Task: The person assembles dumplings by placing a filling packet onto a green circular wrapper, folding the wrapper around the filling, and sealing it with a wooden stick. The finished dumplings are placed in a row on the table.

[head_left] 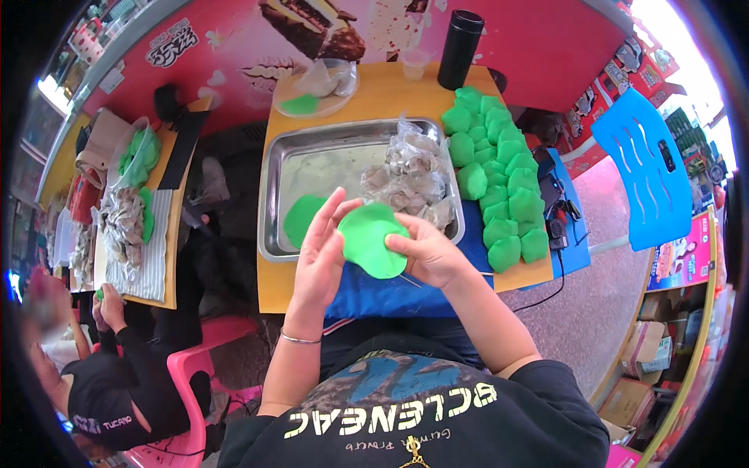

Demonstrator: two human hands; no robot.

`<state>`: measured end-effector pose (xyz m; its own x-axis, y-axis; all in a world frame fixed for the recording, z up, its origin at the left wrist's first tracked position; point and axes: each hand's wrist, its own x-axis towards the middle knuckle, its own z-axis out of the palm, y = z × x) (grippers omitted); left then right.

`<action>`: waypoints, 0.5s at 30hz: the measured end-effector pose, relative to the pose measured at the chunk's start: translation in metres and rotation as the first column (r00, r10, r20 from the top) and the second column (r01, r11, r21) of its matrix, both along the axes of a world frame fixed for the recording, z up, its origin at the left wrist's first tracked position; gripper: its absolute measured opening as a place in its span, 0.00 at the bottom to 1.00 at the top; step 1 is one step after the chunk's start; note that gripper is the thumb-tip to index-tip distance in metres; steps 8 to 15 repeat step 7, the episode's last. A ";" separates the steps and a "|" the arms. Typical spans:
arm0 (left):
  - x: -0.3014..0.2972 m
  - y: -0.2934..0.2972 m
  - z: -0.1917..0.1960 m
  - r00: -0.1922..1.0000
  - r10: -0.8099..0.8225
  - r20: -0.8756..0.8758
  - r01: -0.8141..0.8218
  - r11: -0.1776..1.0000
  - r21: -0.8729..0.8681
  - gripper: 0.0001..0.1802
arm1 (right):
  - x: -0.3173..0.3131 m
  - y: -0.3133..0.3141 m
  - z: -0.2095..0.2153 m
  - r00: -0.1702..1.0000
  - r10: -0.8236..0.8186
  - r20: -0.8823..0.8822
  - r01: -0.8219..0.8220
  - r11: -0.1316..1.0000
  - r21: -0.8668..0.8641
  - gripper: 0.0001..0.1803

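A thin, rounded green petal-like piece (pixel 374 240) is held up between my two hands, over the near edge of a steel tray (pixel 272 187). My right hand (pixel 433 253) pinches its right edge, the thumb lying on top. On the other side, my left hand (pixel 318 253) has its thumb along the edge and its fingers stretched up, partly behind the piece. Another green piece (pixel 300 221) lies in the tray, just beyond my left hand. Crumpled clear plastic bags (pixel 413 168) with greyish contents fill the tray's right side.
Overlapping rows of green pieces (pixel 499 175) line the table's right side. Behind the tray stand a plastic bowl (pixel 316 97) and a black bottle (pixel 461 51). A blue chair (pixel 644 168) is at right. At left, another person's hands (pixel 109 306) work beside a second table (pixel 160 288).
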<state>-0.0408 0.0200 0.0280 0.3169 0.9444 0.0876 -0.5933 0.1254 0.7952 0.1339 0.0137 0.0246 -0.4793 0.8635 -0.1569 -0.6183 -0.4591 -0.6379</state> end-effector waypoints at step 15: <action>0.009 0.006 -0.004 0.985 -0.170 0.040 0.146 0.928 0.344 0.46 | -0.002 -0.009 -0.024 0.893 0.301 -0.334 -0.327 0.945 -0.023 0.30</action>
